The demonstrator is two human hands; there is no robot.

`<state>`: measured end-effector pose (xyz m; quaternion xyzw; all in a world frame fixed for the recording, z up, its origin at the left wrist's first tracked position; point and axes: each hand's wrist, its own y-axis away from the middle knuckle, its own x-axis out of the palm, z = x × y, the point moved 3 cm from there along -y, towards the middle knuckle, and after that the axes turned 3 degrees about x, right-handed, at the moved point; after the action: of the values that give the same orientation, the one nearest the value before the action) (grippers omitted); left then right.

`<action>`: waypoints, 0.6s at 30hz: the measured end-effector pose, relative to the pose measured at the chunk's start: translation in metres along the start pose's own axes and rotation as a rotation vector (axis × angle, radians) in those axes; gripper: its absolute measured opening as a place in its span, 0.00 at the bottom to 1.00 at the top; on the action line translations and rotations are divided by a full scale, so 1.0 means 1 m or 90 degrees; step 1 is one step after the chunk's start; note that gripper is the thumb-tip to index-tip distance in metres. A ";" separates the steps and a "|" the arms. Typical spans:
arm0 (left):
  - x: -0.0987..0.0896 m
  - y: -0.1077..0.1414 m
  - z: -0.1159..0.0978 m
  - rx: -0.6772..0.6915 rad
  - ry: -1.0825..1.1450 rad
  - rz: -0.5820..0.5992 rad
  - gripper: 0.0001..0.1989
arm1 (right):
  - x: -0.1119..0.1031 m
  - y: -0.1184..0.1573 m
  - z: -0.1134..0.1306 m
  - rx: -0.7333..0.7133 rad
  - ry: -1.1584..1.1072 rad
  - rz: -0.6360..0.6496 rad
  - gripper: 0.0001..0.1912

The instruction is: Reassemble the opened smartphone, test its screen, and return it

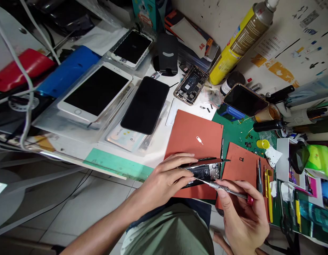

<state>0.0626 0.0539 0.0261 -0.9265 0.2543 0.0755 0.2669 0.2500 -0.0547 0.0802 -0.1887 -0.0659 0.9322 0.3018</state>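
Note:
On a reddish-brown mat (193,124) lies an opened phone (203,173), its black battery and circuit parts exposed. A thin dark panel stands tilted up along its far side. My left hand (171,175) is closed on the phone's left end, fingers over the panel and frame, which hides that end. My right hand (242,212) grips a slim metal screwdriver (223,187) with a red end cap. The driver slants left, its tip at the phone's inside near my left fingertips. A SIM eject pin (199,140) rests on the mat beyond the phone.
Left stand a white tablet (96,92) and a black-screened phone (146,104) on stacked devices. Behind are another opened phone (191,85) and a yellow spray can (240,39). A second mat (245,166) bears a small SIM tray (241,159); tweezers (259,176) and tools lie right.

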 end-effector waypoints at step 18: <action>0.000 0.005 -0.001 -0.021 -0.071 -0.018 0.09 | -0.002 -0.030 0.001 -0.282 0.276 0.098 0.39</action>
<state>0.0599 0.0494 0.0247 -0.9287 0.2247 0.1271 0.2663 0.2677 -0.0317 0.0885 -0.4486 -0.1869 0.8533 0.1887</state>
